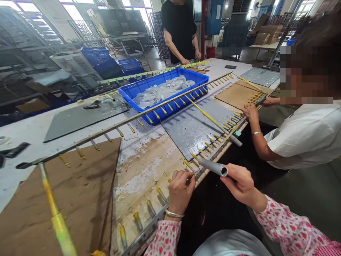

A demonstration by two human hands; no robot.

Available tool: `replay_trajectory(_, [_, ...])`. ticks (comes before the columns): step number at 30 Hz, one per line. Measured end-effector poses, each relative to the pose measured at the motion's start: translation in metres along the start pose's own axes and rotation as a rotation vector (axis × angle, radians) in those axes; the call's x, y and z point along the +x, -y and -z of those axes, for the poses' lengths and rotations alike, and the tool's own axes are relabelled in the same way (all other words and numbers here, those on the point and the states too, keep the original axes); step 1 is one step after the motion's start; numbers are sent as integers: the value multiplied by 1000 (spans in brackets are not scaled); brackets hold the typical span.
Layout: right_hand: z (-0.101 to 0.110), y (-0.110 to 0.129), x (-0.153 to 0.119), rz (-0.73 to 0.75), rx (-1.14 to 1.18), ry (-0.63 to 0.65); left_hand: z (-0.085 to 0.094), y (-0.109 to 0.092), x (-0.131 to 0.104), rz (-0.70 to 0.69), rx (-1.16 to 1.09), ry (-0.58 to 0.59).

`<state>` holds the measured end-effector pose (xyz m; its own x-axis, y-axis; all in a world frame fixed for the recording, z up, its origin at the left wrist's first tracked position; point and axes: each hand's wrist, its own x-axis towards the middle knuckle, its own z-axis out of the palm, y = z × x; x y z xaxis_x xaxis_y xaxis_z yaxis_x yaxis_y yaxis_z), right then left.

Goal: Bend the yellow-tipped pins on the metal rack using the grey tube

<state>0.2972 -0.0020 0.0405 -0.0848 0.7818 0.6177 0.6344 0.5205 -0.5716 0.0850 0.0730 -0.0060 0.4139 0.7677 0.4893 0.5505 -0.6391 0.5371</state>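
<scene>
My right hand (pixel 241 183) is closed around the near end of a grey metal tube (pixel 213 167), whose hollow opening faces me. The tube's far end meets a yellow-tipped peg at the rack's near rail (pixel 213 153). Just left of the tube, my left hand (pixel 181 186) is pinched beside a thin wire hook at the rail; what lies between its fingertips is too small to make out. Several yellow-and-grey pegs (pixel 150 208) with small hooks stick out from the rail to the left of my left hand.
A blue basket (pixel 135 83) of clear plastic pieces stands behind the rack's far rail (pixel 112 128). Brown cardboard (pixel 77 199) and a grey board (pixel 195 124) lie on the table. At right, a person (pixel 306 131) works on the same rack; another person (pixel 178 32) stands across the table.
</scene>
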Motion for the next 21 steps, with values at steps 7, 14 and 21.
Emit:
replay_trajectory(7, [2,1,1,-47,-33,113,-1,0,-1,1,7,17])
replay_trajectory(14, [-4,-7,-4,-68,-124,198,-1,0,0,-10,17,28])
replay_trajectory(21, [1,-7,-2,4,-36,2,0,-3,0,-25,13,10])
